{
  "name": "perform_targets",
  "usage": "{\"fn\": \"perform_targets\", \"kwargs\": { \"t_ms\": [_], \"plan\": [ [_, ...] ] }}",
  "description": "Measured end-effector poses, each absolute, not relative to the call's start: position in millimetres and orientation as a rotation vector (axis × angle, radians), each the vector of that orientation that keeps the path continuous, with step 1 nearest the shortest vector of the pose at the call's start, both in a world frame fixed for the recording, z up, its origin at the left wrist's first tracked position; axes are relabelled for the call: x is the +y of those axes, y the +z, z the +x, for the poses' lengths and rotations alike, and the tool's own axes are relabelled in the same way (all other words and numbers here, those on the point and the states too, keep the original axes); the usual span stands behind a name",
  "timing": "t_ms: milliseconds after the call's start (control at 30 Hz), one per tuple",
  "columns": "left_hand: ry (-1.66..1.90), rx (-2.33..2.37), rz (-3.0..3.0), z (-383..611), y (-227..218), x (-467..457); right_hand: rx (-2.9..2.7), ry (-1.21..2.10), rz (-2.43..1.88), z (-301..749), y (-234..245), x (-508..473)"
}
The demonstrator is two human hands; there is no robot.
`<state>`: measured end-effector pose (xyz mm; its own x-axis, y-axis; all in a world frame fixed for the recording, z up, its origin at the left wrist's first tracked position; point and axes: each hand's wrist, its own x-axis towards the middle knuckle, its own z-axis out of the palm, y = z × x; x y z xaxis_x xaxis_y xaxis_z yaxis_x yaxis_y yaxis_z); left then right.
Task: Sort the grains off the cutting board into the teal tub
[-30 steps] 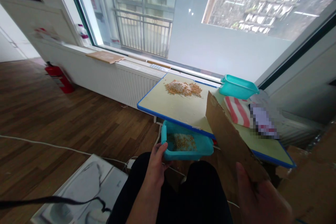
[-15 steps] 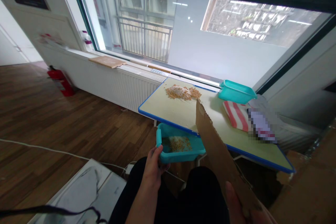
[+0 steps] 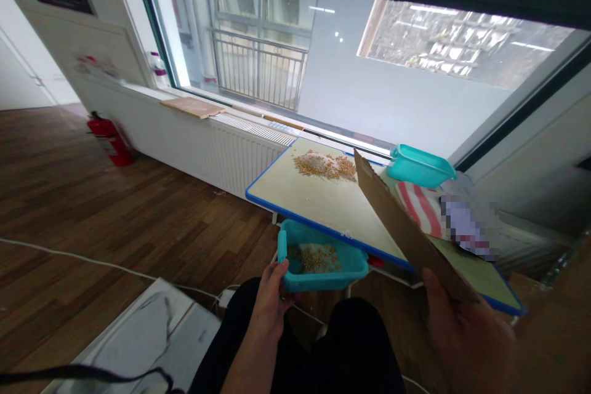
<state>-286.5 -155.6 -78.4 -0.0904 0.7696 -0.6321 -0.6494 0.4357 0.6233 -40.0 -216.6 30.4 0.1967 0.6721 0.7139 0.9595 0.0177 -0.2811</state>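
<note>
My left hand (image 3: pixel 273 292) grips the near left corner of a teal plastic basin (image 3: pixel 318 283), held just below the table's front edge. Inside the basin lie yellow kernels mixed with pale grains (image 3: pixel 318 257). In my right hand (image 3: pixel 462 332) is a long strip of brown cardboard (image 3: pixel 406 228), slanting up and away over the table (image 3: pixel 318 203). Its far end stands close to a pile of orange-yellow kernels and white grains (image 3: pixel 323 165) on the tabletop. A few white crumbs rest near the front edge.
A second teal basin (image 3: pixel 421 167) stands at the table's back right, beside a red-and-white striped cloth (image 3: pixel 420 206) and a blurred-out item (image 3: pixel 466 228). A radiator (image 3: pixel 231 154) runs under the window. A red fire extinguisher (image 3: pixel 109 140) stands on the floor, left. White boxes (image 3: pixel 138 345) lie lower left.
My right hand has moved up and forward with the cardboard, whose far end has lifted off the front part of the table toward the back. My left hand still holds the basin.
</note>
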Motion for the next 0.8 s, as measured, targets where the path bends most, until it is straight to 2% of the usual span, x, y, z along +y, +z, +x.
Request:
{"fn": "perform_targets", "kwargs": {
  "t_ms": [200,567,800],
  "plan": [
    [1.200,1.145,0.144,-287,-85,-154,-1.580,-0.409,-1.772,-39,32,-171],
    [1.253,1.111,0.229,-285,-89,-156,-1.979,-0.606,-1.568,-58,3,-225],
    [1.221,1.086,0.216,-279,-85,-162,-1.906,-0.584,-1.607,-75,18,-233]
  ]
}}
